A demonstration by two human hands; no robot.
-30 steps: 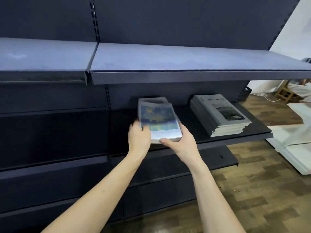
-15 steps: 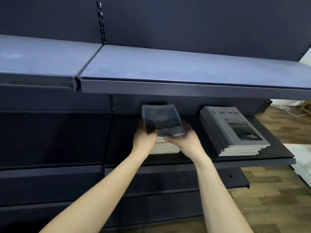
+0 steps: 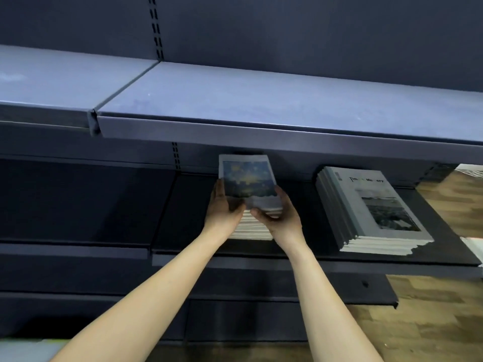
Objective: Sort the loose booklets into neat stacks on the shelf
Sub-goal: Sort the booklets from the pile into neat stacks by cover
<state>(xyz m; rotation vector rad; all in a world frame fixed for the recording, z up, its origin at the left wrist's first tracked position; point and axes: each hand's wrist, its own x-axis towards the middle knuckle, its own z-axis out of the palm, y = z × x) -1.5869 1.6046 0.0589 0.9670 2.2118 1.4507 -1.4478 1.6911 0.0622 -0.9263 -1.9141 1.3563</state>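
Both hands are at the middle shelf (image 3: 300, 259), holding a few blue-covered booklets (image 3: 248, 182) over a pile of the same kind (image 3: 252, 228). The left hand (image 3: 224, 209) grips the near left corner, thumb curled onto the cover and fingers (image 3: 219, 188) along the left edge. The right hand (image 3: 281, 218) pinches the near right corner, thumb on top and fingers (image 3: 279, 192) wrapped round the right edge. The held booklets sit directly between the two sets of fingers, their long axis running away from the person toward the back of the shelf, with the far end tipped up above the pile. The pile lies just below and slightly nearer than the fingers, so the coming move looks like a short lowering and squaring, shared equally by both hands. A stack of grey booklets (image 3: 371, 212) lies well apart, out beyond the right fingers, its edges stepped unevenly.
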